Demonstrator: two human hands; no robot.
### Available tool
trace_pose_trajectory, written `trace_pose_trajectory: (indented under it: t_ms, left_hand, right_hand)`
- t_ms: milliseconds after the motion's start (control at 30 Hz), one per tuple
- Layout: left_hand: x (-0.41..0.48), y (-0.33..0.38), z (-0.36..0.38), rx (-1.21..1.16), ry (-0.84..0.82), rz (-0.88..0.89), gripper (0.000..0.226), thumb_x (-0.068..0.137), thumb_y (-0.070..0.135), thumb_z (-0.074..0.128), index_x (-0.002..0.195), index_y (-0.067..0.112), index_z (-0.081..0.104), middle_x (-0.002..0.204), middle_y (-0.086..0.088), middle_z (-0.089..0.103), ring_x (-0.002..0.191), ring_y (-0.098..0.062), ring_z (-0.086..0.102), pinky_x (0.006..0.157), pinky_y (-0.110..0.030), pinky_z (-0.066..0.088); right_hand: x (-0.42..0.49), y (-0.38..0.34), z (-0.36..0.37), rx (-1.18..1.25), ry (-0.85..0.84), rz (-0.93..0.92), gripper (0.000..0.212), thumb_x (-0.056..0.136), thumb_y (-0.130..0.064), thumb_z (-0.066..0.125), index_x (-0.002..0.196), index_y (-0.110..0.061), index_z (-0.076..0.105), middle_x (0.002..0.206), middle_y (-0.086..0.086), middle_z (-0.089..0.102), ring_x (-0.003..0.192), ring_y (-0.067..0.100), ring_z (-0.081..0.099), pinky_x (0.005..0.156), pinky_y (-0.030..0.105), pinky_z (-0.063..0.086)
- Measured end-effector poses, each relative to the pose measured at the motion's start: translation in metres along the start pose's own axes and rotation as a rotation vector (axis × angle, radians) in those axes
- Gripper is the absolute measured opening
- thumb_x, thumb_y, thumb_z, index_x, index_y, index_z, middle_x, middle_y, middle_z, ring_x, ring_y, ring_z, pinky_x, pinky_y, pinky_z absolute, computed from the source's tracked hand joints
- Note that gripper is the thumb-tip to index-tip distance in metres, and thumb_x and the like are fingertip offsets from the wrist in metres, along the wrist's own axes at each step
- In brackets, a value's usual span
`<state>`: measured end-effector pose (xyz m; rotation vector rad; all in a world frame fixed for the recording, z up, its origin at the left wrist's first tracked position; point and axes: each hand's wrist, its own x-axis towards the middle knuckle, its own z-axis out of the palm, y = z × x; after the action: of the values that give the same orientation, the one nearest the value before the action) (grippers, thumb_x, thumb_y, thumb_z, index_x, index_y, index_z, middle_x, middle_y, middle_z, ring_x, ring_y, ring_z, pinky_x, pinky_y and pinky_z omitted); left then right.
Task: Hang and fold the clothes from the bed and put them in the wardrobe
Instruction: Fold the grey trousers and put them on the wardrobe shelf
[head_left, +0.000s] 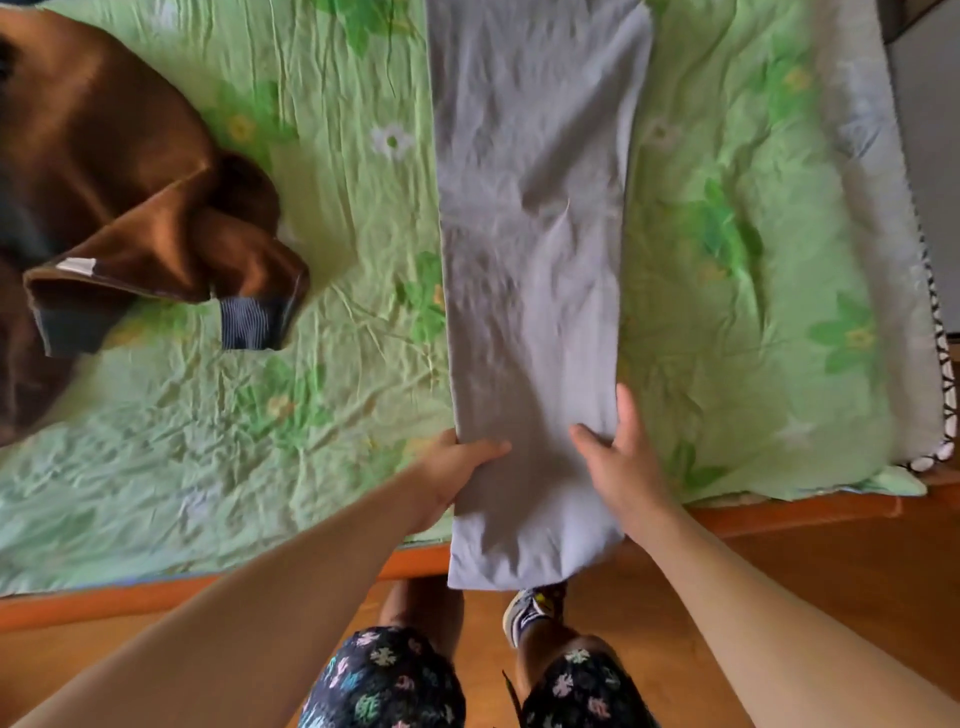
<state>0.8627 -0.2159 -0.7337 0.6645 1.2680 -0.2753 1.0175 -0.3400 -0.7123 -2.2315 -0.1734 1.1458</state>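
Observation:
A long grey garment, folded lengthwise into a narrow strip, lies across the green floral bedspread. Its near end hangs over the bed's front edge. My left hand grips the strip's left edge near that end, thumb on top and fingers underneath. My right hand holds the right edge, thumb on top of the cloth and the fingers running along the edge. A brown velvety jacket with dark ribbed cuffs lies crumpled at the left of the bed.
The bed's orange wooden frame runs along the front edge, with wooden floor below it. My legs in patterned shorts and a sneaker stand close to the frame. A white blanket edge lies along the bed's right side.

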Motion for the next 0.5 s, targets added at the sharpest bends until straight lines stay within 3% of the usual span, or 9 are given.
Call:
trace_pose_trajectory:
  t_ms: [67,133,200,300,333,433,500]
  left_hand:
    - [0.001,-0.007,0.007,-0.009,0.038,0.056,0.047,0.075,0.017,0.081,0.117,0.002,0.067,0.102,-0.013,0.076,0.091,-0.028,0.074,0.084,-0.038,0.06]
    - [0.0,-0.011,0.01,0.005,0.058,0.094,0.028,0.081,0.015,0.078,0.106,0.005,0.072,0.091,-0.009,0.077,0.08,-0.023,0.074,0.082,-0.036,0.061]
    - [-0.005,-0.015,0.013,0.009,0.059,0.104,0.01,0.088,0.013,0.071,0.097,0.009,0.073,0.082,-0.006,0.077,0.072,-0.019,0.073,0.079,-0.035,0.06]
    - [-0.021,-0.029,0.016,-0.001,0.057,0.076,0.019,0.089,0.017,0.07,0.105,0.008,0.072,0.091,-0.01,0.076,0.077,-0.024,0.072,0.079,-0.039,0.061]
    - [-0.027,-0.035,0.018,-0.011,0.049,0.076,0.019,0.089,0.017,0.069,0.106,0.008,0.072,0.091,-0.011,0.076,0.075,-0.023,0.073,0.073,-0.038,0.062]
    - [-0.047,-0.046,0.021,-0.06,0.045,0.115,0.022,0.09,0.016,0.066,0.11,0.008,0.071,0.093,-0.012,0.077,0.076,-0.024,0.074,0.066,-0.036,0.063]
    - [-0.062,-0.047,0.018,-0.07,0.012,0.106,0.021,0.091,0.024,0.064,0.104,0.01,0.073,0.093,-0.011,0.077,0.077,-0.022,0.074,0.07,-0.034,0.062]
  right_hand:
    - [-0.001,0.0,0.0,-0.057,-0.048,-0.045,0.075,0.094,-0.024,0.068,0.157,-0.018,0.028,0.15,0.0,0.045,0.14,0.019,0.042,0.112,0.027,0.031]
    - [0.008,-0.001,-0.004,-0.067,-0.099,-0.014,0.063,0.09,-0.029,0.073,0.146,-0.016,0.047,0.145,0.005,0.054,0.133,0.024,0.052,0.113,0.033,0.038]
    - [0.013,0.003,-0.013,-0.013,-0.149,0.064,0.051,0.074,-0.042,0.08,0.114,-0.017,0.063,0.119,0.007,0.07,0.105,0.027,0.068,0.096,0.044,0.054]
    - [0.002,0.02,-0.027,0.026,-0.286,0.108,0.043,0.072,-0.04,0.084,0.099,-0.017,0.06,0.103,0.008,0.072,0.09,0.024,0.07,0.069,0.037,0.056]
    - [-0.004,0.027,-0.03,0.011,-0.328,0.108,0.042,0.074,-0.039,0.083,0.1,-0.016,0.059,0.106,0.008,0.072,0.093,0.024,0.069,0.072,0.038,0.056]
    - [-0.026,0.04,-0.044,0.073,-0.351,0.141,0.052,0.069,-0.041,0.084,0.103,-0.011,0.06,0.114,0.012,0.07,0.107,0.03,0.067,0.101,0.052,0.051]
    - [-0.039,0.036,-0.055,0.237,-0.478,0.207,0.047,0.076,-0.04,0.079,0.108,-0.006,0.069,0.11,0.017,0.073,0.101,0.034,0.071,0.096,0.052,0.055]
